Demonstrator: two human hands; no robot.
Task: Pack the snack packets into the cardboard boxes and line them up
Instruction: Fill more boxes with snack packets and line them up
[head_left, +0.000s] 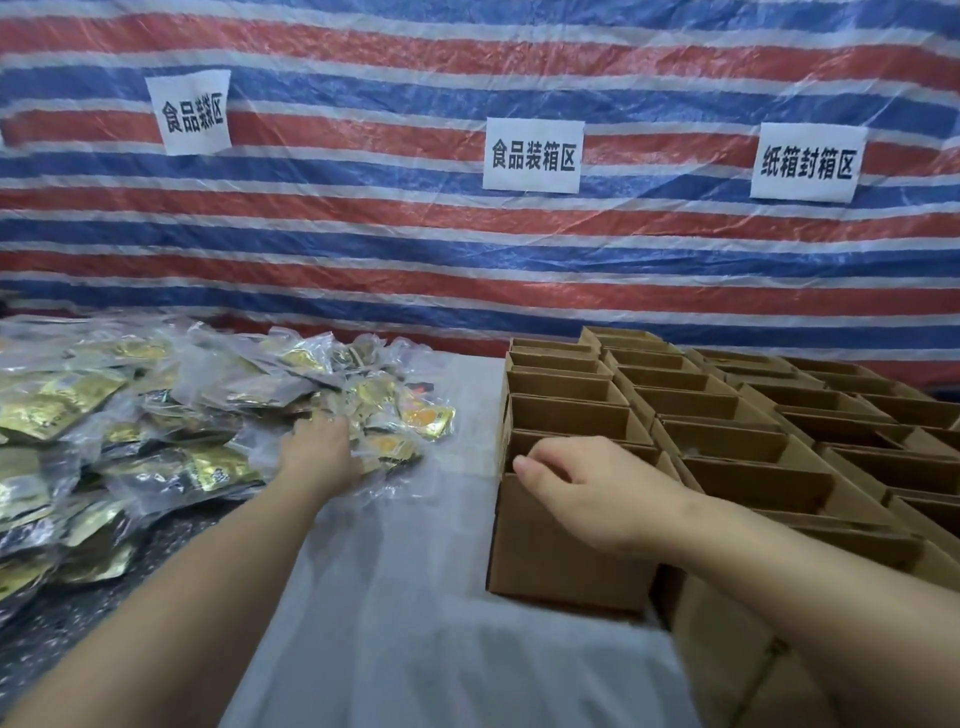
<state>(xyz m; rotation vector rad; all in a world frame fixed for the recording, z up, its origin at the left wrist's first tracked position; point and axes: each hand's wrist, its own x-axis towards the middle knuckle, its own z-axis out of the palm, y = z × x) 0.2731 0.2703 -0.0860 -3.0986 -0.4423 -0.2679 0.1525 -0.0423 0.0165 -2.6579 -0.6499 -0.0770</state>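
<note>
The snack packets (156, 431) lay in a loose heap on the left half of the table, clear wrappers with gold and dark printing, a few orange ones at the heap's right edge. None that I could see had made it into a box. The person's left hand (322, 447) was laid flat on the near right edge of that heap, palm down, fingers spread among the wrappers; whether they had closed on a packet I could not tell, since the fingertips were buried in plastic.

The cardboard boxes (727, 415) stood open in several rows across the right half, already lined up side by side, and every one whose inside showed looked empty. The right hand (587, 483) rested on the top edge of the nearest box (561, 561) in the leftmost row, fingers loosely curled over the rim, the thumb against the outer wall, holding nothing else.

So the packing looked barely begun: the boxes were arranged, the whole pile remained to go in. A pale cloth (415, 597) covered the table between heap and boxes, and a striped tarpaulin (467, 249) with three paper signs hung behind.
</note>
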